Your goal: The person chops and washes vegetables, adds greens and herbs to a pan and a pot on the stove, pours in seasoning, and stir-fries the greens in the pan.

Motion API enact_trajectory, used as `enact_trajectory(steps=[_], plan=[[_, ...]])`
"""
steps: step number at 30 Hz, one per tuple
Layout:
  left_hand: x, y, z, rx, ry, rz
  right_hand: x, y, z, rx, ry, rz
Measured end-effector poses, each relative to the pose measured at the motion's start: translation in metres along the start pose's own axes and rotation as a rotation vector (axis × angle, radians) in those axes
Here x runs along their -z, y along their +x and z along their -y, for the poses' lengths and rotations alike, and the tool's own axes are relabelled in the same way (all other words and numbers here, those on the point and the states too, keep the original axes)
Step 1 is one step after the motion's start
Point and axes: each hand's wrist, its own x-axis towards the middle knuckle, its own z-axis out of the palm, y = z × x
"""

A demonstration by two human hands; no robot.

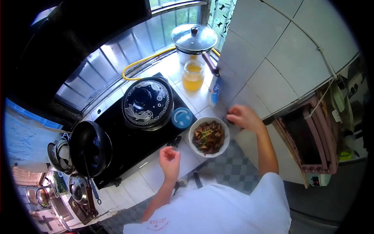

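My left hand point(169, 163) is raised by the stove's front edge, close to a black stove knob point(174, 141). Its fingers curl loosely, apart from the thumb, and I see nothing between them. On the other side of a white bowl point(193, 147), my right hand point(244, 117) is closed in front of the tiled wall. A small dark thing point(230, 117) shows at its fingertips; its kind is unclear. Dark braised food with green shreds on top point(208, 136) fills the bowl, which sits on the counter. Neither hand touches the bowl.
A dark lidded pot point(147, 102) with white fish patterns stands on the black stove point(128, 150), beside a blue smiley disc point(182, 118). Behind are a jar of yellow liquid point(193, 77) and a glass-lidded pan point(194, 39). A black wok point(90, 148) is at left, a pink oven point(311, 136) at right.
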Motion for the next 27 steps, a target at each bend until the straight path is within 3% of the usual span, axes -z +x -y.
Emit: enact_trajectory(steps=[3,5,7,8,9,11,14,21,24,27], plan=[[0.01,-0.004,0.02,0.027,0.074,-0.032,-0.045,-0.023,-0.037,0.007,-0.003,-0.174],[0.012,-0.007,0.036,0.065,0.111,-0.06,-0.067,-0.018,-0.021,-0.042,0.077,-0.267],[0.007,-0.012,0.035,0.083,0.113,-0.035,-0.096,0.007,0.014,0.228,0.138,-0.305],[0.004,-0.013,0.032,0.093,0.115,-0.007,-0.108,0.021,0.033,0.271,0.129,-0.208],[0.002,-0.013,0.027,0.093,0.133,0.026,-0.124,0.038,0.05,0.364,-0.059,-0.225],[0.001,-0.011,0.026,0.059,0.094,0.06,-0.166,0.074,0.055,0.263,-0.321,-0.188],[0.007,-0.013,0.015,0.091,0.067,0.063,-0.192,0.097,0.06,0.114,-0.469,-0.105],[0.029,-0.029,0.012,0.106,0.053,-0.049,-0.172,0.103,0.066,0.019,-0.46,-0.074],[0.026,-0.034,0.009,0.102,0.029,-0.088,-0.122,0.131,0.072,0.015,-0.358,-0.372],[0.028,-0.039,0.004,0.111,0.06,-0.1,-0.083,0.199,0.072,0.1,-0.447,-0.626]])
